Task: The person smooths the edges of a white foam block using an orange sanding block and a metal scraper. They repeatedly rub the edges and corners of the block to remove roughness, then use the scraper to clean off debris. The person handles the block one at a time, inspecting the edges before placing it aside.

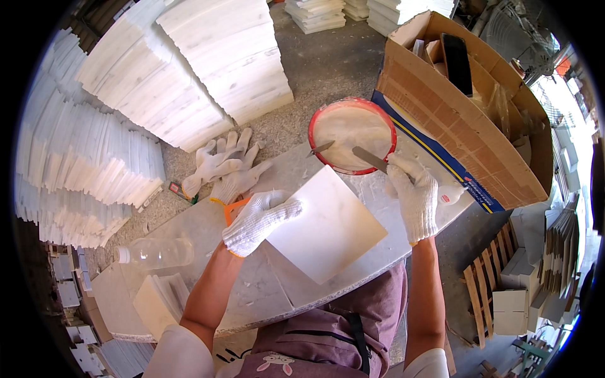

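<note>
My left hand, in a white knit glove, grips the left edge of a square white marble-like tile. The tile lies tilted like a diamond over the slab table. My right hand, gloved the same way, closes round a flat-bladed putty knife. Its blade reaches over the rim of a round, red-rimmed tub of pale paste or powder. A second dark blade rests at the tub's near left rim. Something orange pokes out behind my left hand.
Spare white gloves lie left of the tub. A clear plastic bottle and some tiles sit on the table's left. Tall tile stacks stand beyond. A cardboard box with a black phone is at right, near a white bottle.
</note>
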The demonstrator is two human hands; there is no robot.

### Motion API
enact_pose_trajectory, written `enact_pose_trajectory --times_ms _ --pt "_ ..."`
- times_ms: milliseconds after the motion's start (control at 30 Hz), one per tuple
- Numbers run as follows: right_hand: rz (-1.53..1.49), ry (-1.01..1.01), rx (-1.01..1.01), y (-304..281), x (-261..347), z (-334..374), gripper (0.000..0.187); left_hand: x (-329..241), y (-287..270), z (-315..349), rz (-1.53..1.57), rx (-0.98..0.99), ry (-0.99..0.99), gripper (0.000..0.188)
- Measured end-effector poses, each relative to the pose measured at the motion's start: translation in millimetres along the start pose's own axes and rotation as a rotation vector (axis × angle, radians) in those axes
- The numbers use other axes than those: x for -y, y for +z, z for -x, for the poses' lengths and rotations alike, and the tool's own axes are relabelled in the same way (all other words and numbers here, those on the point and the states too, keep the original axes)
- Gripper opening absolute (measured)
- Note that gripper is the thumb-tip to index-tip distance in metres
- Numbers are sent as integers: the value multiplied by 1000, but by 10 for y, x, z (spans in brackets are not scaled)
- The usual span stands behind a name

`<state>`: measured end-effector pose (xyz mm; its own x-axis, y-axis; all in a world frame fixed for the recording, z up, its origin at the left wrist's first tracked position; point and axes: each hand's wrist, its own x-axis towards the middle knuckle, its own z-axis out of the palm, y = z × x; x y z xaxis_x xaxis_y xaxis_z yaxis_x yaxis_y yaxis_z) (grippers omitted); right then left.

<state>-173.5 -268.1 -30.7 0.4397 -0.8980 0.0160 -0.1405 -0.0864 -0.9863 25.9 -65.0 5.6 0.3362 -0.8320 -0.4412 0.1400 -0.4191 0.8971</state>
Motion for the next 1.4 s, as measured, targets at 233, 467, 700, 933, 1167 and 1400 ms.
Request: enact_pose_trajectory --times_ms 233,467,700,933,1167,1400 --pt "-242 93 66 -22 36 60 23 8 -10 16 -2 0 -22 37" --pt "-90 14 -25 15 -66 70 23 48 -14 16 3 8 -30 38" --pt "288 -242 -57 148 -45 -67 21 27 -8 53 -6 26 -47 39" --pt "658 -363 -53 127 299 87 29 -34 99 126 -31 60 -71 37" --pt "355 -220 -521 -465 -184 888 29 -43 275 153 -82 201 -107 39" --pt "609 -98 -611 -816 -540 704 46 -90 660 134 -139 273 -135 37"
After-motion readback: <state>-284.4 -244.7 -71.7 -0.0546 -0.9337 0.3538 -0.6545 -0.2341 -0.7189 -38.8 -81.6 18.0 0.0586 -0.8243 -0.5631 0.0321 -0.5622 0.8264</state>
